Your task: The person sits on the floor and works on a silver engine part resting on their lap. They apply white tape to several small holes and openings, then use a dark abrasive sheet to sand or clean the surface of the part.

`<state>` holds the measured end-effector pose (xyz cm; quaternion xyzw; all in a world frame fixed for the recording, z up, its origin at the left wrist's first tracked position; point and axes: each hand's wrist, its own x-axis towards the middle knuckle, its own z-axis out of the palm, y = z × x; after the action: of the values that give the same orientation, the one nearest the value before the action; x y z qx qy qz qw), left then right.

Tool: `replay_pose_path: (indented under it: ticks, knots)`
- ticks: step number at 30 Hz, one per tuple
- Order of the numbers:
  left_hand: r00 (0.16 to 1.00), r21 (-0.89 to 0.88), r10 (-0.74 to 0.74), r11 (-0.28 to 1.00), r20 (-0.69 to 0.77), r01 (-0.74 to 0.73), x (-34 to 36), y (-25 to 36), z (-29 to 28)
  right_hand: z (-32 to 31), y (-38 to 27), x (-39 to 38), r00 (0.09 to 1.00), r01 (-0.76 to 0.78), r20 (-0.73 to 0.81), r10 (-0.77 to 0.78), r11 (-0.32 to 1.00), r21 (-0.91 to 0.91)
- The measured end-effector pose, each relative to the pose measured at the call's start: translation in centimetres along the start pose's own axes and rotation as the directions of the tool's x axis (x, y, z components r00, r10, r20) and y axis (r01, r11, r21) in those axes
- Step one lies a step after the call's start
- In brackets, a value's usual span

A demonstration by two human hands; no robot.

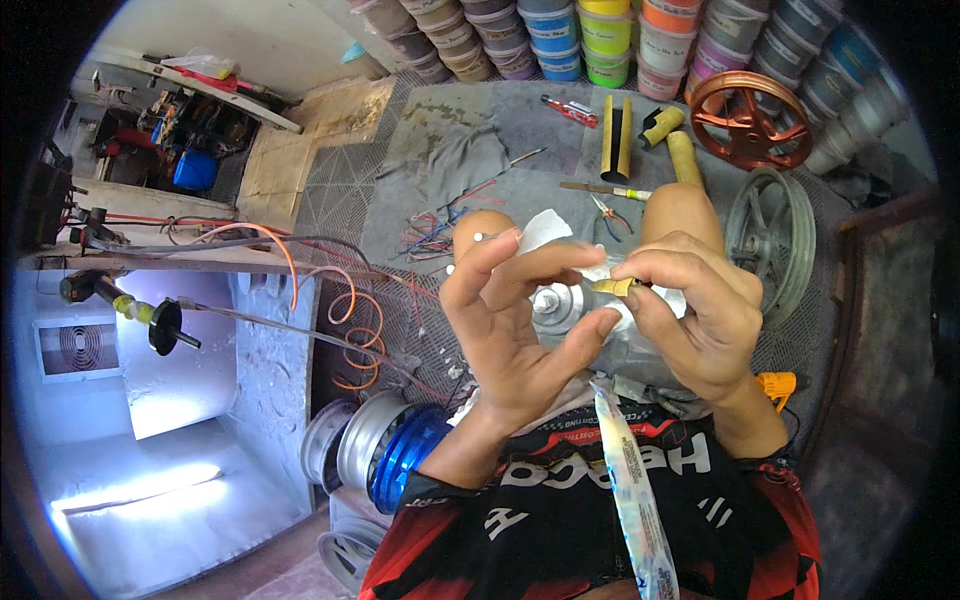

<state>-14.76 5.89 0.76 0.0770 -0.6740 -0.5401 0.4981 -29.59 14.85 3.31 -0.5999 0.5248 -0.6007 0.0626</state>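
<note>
Tub labels: I can make out pale strips of lettering on the stacked plastic tubs [547, 32] along the far edge.
Shirt lettering: large white letters cross the chest of the black-and-red shirt [560, 520].
Hanging strip: small print runs down the pale translucent strip [637, 500] over the shirt.
Yellow rolled piece [613, 287]: short, narrow and matte, with a dark patch at its right end; I have it between the two hands, above the lap.
Right hand [700, 300]: thumb and forefinger pinched together on the piece's right end.
Left hand [510, 325]: just left of the piece, thumb and forefinger well apart; I see nothing in its grip.
Far right: dark-lined yellow roll [662, 122] near a copper-coloured spoked wheel [752, 132].
</note>
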Motion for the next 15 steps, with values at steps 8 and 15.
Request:
replay_pose_path:
  ticks: [8,15]
  knots:
    - [0.994,-0.107,-0.109,0.989,-0.014,0.107,-0.1,0.9,-0.5,-0.1,0.4,-0.1,0.997,-0.06,0.049,0.051,0.978,0.2]
    - [0.998,0.131,0.052,0.99,-0.027,-0.048,-0.4,0.7,-0.6,1.6,1.5,-0.8,0.99,-0.12,0.006,0.138,0.841,0.528]
